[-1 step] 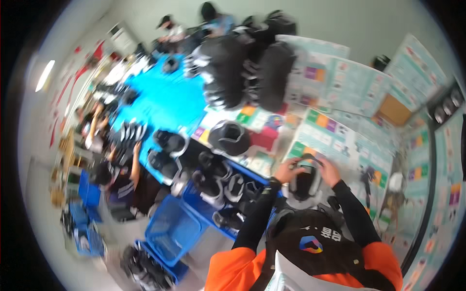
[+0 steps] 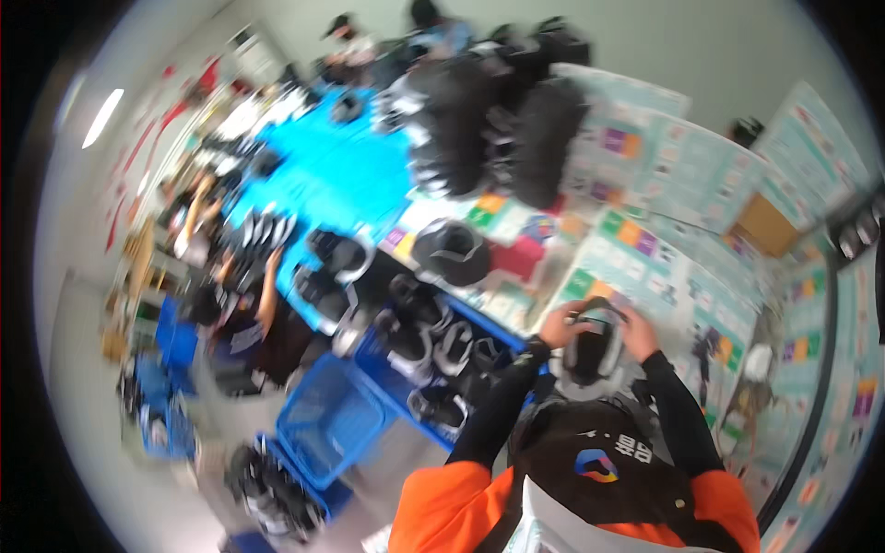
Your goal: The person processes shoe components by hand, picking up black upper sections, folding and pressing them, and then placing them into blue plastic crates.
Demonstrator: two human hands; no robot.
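Note:
A dark, cap-like piece [image 2: 591,358] with a black hollow middle and a pale grey rim stands on the near edge of the table, close to my body. My left hand [image 2: 561,326] grips its far left edge, fingers bent over the rim. On the opposite side my right hand [image 2: 638,335] holds the far right edge, its thumb and fingers curled in. A dark band arches across the far end between both hands. Blur hides the finer details of the piece. Left of it on the table rests a round black cap [image 2: 452,252], hollow side up.
Tall stacks of nested black caps [image 2: 548,138] stand at the back. A blue bin [image 2: 383,346] of black-and-grey pieces is at my left, near an openwork blue basket [image 2: 332,419]. Printed sheets [image 2: 645,267] cover the table. Co-workers [image 2: 235,318] sit around a blue tabletop [image 2: 323,166].
The view has shifted, so the surroundings appear farther right. My hands have come slightly closer together, and the dark band between them sits lower against the far rim.

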